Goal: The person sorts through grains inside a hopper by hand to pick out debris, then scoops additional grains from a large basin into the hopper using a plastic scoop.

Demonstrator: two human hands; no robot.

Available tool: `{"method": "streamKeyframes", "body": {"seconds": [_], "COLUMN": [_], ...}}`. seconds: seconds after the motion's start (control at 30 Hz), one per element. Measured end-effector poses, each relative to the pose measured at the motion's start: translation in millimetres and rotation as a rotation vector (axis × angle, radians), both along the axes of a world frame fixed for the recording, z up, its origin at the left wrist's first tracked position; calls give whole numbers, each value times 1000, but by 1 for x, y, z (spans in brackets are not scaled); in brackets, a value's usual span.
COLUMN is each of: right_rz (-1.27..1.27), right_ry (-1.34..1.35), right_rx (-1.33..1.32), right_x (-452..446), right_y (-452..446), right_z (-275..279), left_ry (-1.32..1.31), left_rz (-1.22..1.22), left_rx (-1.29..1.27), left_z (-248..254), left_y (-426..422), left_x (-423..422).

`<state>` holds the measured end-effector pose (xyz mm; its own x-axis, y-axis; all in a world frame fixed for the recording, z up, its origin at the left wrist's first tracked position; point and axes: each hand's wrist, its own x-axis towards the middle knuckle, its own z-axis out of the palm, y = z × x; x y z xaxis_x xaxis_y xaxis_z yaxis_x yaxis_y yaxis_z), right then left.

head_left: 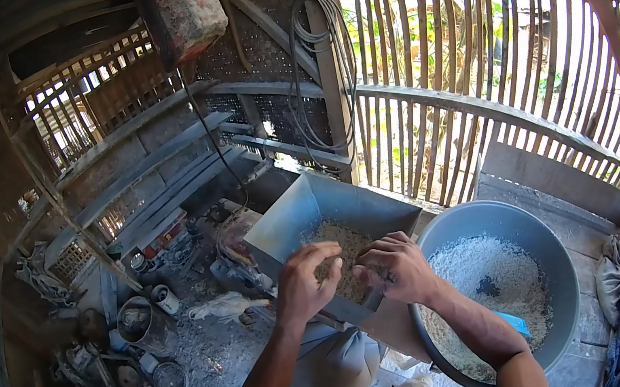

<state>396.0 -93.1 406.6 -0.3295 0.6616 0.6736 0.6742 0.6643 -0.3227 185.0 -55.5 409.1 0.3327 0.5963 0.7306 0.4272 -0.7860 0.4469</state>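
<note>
My left hand (309, 282) is over the near left rim of a square metal hopper (291, 225), its fingers bent and the thumb apart from them. Over the hopper's near right side, my right hand (398, 267) is curled, palm inward; whatever lies in its fingers is too dark to make out. Pale brown grain (341, 239) lies in the bottom of the hopper, partly hidden by my hands. To the right stands a large round grey tub (559, 275) with whitish grain (503, 268) in it. A light blue scoop (514, 322) rests in that grain, partly behind my right forearm.
A machine (240, 242) adjoins the hopper's left side. A pale sack (339, 369) stands below my arms. Buckets (138, 319) and clutter line the left floor. A block-like object (186, 13) hangs overhead; coiled hose (317, 36) hangs on a post.
</note>
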Motion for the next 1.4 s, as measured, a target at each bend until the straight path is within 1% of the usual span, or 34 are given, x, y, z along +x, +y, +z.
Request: {"method": "streamKeyframes", "body": {"seconds": [0.1, 0.17, 0.2, 0.23, 0.27, 0.3, 0.33, 0.37, 0.4, 0.47, 0.53, 0.57, 0.6, 0.63, 0.67, 0.7, 0.73, 0.77, 0.8, 0.83, 0.87, 0.9, 0.93, 0.97, 1.0, 1.03, 1.07, 1.1, 1.13, 1.17, 1.23, 1.27, 1.37, 1.4], "right_rz": [-73, -96, -105, -113, -124, -111, -95, -80, -49, -77, -85, -98, -108, -115, -49, -54, -57, -58, -72, -91, -109, -127, -135, -130, -126, -118, -122, -145, -168, -191, -164, -147, -156, -166], "right_ry": [88, 169, 196, 223, 74, 15, -45, -107, 4, 57, 94, -75, -243, -413, -157, -90, -18, 54, 89, 16, -53, -121, -326, -222, -127, -25, 17, 22, 30, 38, -130, -217, 152, 213], "right_rx": [192, 221, 208, 194, 74, 42, 12, -6, -12, 98, 179, -25, -234, -442, -216, -101, -1, 89, 116, 94, 67, 35, -381, -231, -64, 89, 150, 131, 104, 74, -259, -416, -10, 61], "right_x": [9, 12, 12, 11, 7, 6, 5, 7, 4, 3, 3, 3, 4, 4, 2, 3, 1, -1, 2, 3, 3, 2, 5, 2, 1, -3, 0, 2, 3, 4, 5, 6, 0, 1], "right_y": [-14, -18, -16, -14, -9, -4, -1, 5, 1, -14, -11, -8, -3, 2, 1, 3, -1, -8, -11, -5, 1, 2, 3, 0, 2, -1, -7, -7, -8, -9, -2, 2, -5, -7], "right_z": [36, 46, 42, 35, 25, 11, -5, -11, 2, 24, 31, 29, 24, 17, 3, 9, 14, 17, 24, 21, 12, 6, 7, 4, 4, 7, 17, 23, 26, 26, 18, 17, 25, 34], "left_ry": [-160, -317, -332, -158, 17, 189, 189, 151, 111, -4, -32, -41, 169, 175, 177, 177, 209, 149, 82, 19, 45, 138, 230, 319, 120, 57, -1, -65, -209, 4, 434, 159, 105, -5], "left_rz": [-4, 31, 68, 76, 82, 89, 6, 10, 18, 17, 33, 40, 41, 11, -18, -50, 19, 11, 5, 0, 45, 36, 26, 15, -48, -8, 31, 70, 54, 76, 114, 49, 76, 34], "left_rx": [138, 213, 225, 166, 113, 63, -34, 0, 30, 45, 108, 133, 112, 12, -83, -161, -36, -19, 14, 43, 120, -62, -241, -413, -100, -28, 37, 108, 109, 14, -182, -174, 107, 94], "left_z": [37, 39, 30, 9, -18, -32, -19, -7, 4, 24, 27, 25, -1, -8, -12, -9, 3, 11, 22, 28, 26, 18, 9, 3, -1, 8, 21, 30, 25, 10, -5, -8, 30, 38], "left_y": [-14, -19, -16, -8, 2, 6, -1, 0, 3, -8, 0, 1, 16, 15, 16, 22, 17, 10, 9, 10, 12, 14, 16, 19, 22, 18, 5, 1, 1, 8, 16, 14, 9, 7], "left_x": [-10, -14, -12, -10, -7, -6, -7, -8, -9, -12, -6, -3, 4, 2, 0, 2, 1, -2, -3, -4, 4, 6, 7, 9, 9, 6, 1, -1, 1, 0, 1, 4, 0, 0]}}
